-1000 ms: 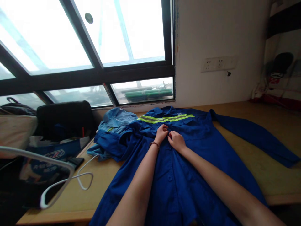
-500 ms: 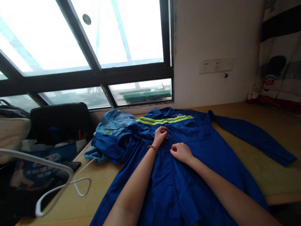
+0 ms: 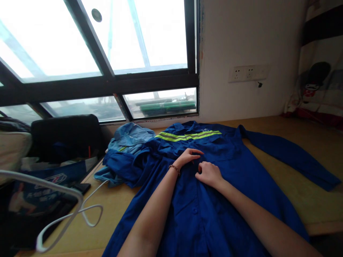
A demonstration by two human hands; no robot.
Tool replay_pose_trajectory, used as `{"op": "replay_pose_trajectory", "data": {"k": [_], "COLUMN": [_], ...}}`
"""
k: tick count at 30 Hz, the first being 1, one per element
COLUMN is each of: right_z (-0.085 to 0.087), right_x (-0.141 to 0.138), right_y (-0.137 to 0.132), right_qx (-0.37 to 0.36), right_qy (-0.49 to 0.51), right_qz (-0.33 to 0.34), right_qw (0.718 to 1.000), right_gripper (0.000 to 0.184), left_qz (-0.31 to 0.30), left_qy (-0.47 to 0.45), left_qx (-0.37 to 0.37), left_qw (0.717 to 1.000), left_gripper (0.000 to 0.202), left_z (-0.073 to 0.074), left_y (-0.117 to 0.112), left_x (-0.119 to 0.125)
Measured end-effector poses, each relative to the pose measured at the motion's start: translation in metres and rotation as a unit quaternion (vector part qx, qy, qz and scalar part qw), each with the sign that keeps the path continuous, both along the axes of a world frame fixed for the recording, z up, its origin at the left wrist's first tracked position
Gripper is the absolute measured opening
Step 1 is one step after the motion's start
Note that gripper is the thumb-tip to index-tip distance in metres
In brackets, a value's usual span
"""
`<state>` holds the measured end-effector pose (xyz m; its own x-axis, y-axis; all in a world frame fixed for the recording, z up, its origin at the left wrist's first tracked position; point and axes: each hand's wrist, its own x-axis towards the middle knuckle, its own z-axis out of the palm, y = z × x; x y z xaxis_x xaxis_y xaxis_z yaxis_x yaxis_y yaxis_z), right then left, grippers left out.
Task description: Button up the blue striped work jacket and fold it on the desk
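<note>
A dark blue work jacket (image 3: 230, 178) with a yellow-green reflective stripe (image 3: 187, 135) lies spread front-up on the wooden table (image 3: 308, 192). My left hand (image 3: 187, 157), with a bead bracelet on the wrist, rests on the jacket's chest, its fingers stretched out flat. My right hand (image 3: 209, 174) sits just below and to the right of it, fingers curled and pinching the jacket's front placket. The jacket's right sleeve (image 3: 289, 157) stretches toward the right edge.
A lighter blue garment (image 3: 128, 137) lies bunched at the jacket's left. A white plastic hanger (image 3: 66, 210) hangs over the table's left corner. A black bag (image 3: 66, 135) and printed bags sit left of the table. Windows and a wall socket (image 3: 248, 73) are behind.
My right hand moved down the placket from the chest. My left hand, curled at the placket before, has flattened out with fingers extended.
</note>
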<state>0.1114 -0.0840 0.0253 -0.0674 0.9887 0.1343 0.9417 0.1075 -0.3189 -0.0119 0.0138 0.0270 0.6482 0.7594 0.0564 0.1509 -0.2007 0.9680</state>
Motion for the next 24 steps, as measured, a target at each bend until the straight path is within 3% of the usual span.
{"op": "replay_pose_trajectory", "data": {"k": [8, 11, 17, 24], "right_z": [-0.001, 0.002, 0.007, 0.012], "right_x": [0.006, 0.008, 0.007, 0.006], "right_y": [0.003, 0.004, 0.004, 0.004], "right_qx": [-0.062, -0.058, -0.017, -0.041], "right_qy": [0.111, 0.177, 0.278, 0.326], "right_qz": [0.086, 0.067, -0.039, -0.021], "right_qw": [0.988, 0.980, 0.960, 0.944], "right_gripper": [0.009, 0.009, 0.012, 0.012], "left_qz": [0.068, 0.077, 0.082, 0.081], "left_qy": [-0.004, -0.011, -0.012, -0.026], "left_qx": [0.012, -0.006, -0.029, -0.029], "left_qw": [0.998, 0.997, 0.996, 0.996], "left_gripper": [0.027, 0.028, 0.029, 0.031], "left_z": [-0.017, -0.016, -0.012, -0.016], "left_y": [0.008, 0.009, 0.007, 0.009], "left_x": [0.004, 0.003, 0.002, 0.001]}}
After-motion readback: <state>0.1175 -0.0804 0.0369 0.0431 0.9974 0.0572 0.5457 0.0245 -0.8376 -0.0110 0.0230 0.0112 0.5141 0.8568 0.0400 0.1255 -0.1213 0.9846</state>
